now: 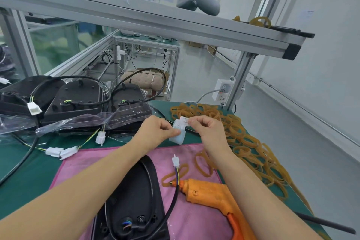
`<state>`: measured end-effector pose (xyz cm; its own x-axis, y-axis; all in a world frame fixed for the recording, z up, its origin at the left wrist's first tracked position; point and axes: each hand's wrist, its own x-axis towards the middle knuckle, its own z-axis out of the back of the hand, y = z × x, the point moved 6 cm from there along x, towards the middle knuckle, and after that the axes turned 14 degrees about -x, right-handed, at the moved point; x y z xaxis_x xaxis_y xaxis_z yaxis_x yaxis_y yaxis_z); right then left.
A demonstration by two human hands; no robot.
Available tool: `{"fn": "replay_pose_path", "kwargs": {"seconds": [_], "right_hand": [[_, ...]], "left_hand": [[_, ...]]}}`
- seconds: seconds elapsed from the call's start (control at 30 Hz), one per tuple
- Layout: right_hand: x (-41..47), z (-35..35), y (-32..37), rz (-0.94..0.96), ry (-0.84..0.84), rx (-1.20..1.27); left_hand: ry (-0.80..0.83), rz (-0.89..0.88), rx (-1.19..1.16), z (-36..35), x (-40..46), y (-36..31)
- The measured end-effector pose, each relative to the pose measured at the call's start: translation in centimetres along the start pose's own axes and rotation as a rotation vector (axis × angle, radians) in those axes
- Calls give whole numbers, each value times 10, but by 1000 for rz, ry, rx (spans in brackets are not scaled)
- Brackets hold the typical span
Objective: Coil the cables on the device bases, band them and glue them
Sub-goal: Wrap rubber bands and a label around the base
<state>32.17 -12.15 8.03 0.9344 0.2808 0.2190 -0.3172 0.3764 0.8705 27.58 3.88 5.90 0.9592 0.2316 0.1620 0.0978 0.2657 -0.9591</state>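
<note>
Translucent bottle pinched in left hand, upright-ish; right hand fingers pinch its paper tag at top. Base and cable lie below fingers, long axis toward person, left hand nearer. Glue gun under right wrist.

A pink cloth lay spread over the green counter in the lower middle of the frame. At right of centre, a white power strip was fixed to an aluminium frame post, its grey cord trailing left. Across the top ran an aluminium shelf, carrying a grey-white handheld device at upper centre. Beyond the counter, in the middle of the frame, a beige rolled cushion tied with cord sat on the floor beside a metal-framed rack with dangling wires.
</note>
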Motion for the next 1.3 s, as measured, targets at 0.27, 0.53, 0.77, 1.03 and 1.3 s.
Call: {"fn": "replay_pose_path", "kwargs": {"seconds": [0.27,0.53,0.77,1.03,1.3], "right_hand": [[-15,-14,4,-325,210,229],[-54,-54,32,-304,456,8],[-87,-91,37,-281,518,-108],[-89,-101,30,-230,402,-289],[-88,-102,34,-9,313,-599]], "left_hand": [[130,0,311,10,-15,-14],[-445,102,-265,115,-81,4],[-522,293,-444,102,-130,59],[-458,345,-456,85,-136,61],[-388,343,-435,74,-137,46]]}}
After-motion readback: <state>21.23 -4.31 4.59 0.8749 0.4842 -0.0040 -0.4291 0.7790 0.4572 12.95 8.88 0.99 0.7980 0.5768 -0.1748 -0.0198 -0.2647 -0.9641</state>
